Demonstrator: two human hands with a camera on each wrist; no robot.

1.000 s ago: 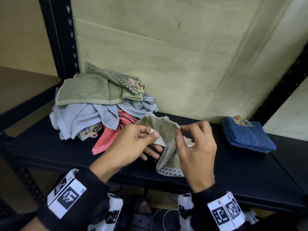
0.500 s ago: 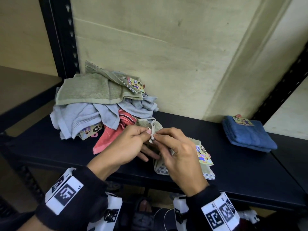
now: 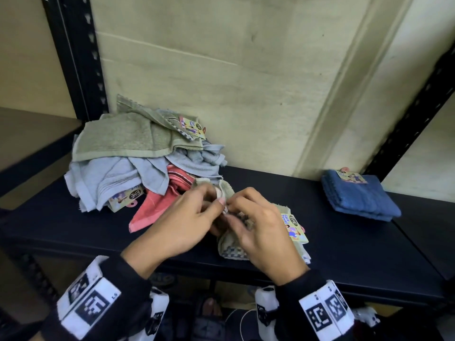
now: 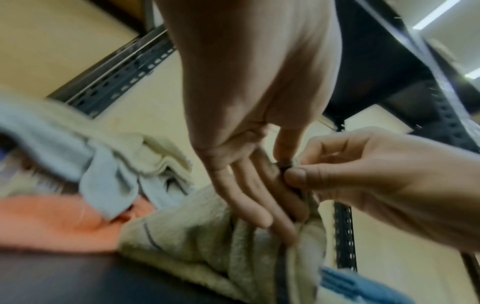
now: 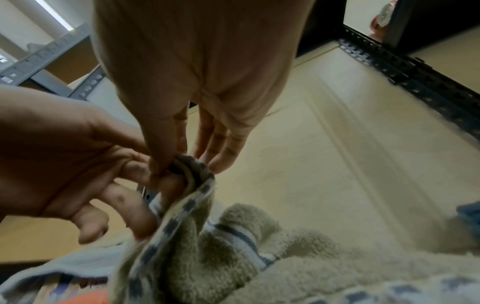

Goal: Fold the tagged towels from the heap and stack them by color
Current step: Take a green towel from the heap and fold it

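Note:
A green towel (image 3: 231,244) with a checked border and a paper tag (image 3: 294,227) lies bunched on the dark shelf (image 3: 344,247) near its front edge. My left hand (image 3: 187,222) and right hand (image 3: 261,230) meet over it and both pinch the same checked corner (image 5: 192,174) between thumb and fingers. The left wrist view shows the green towel (image 4: 197,242) hanging below the pinch. The heap (image 3: 138,158) of green, light blue and coral towels sits just left of my hands. A folded blue towel (image 3: 359,195) with a tag lies at the right.
The shelf's black upright posts (image 3: 78,57) stand at the left and right, and a pale wall (image 3: 246,82) closes the back. Bare shelf top shows between my hands and the blue towel. Another shelf (image 3: 29,134) adjoins on the left.
The towel was held up and spread between my hands; my right hand has come in to meet the left at one corner, and the towel has dropped bunched onto the shelf with its tag showing.

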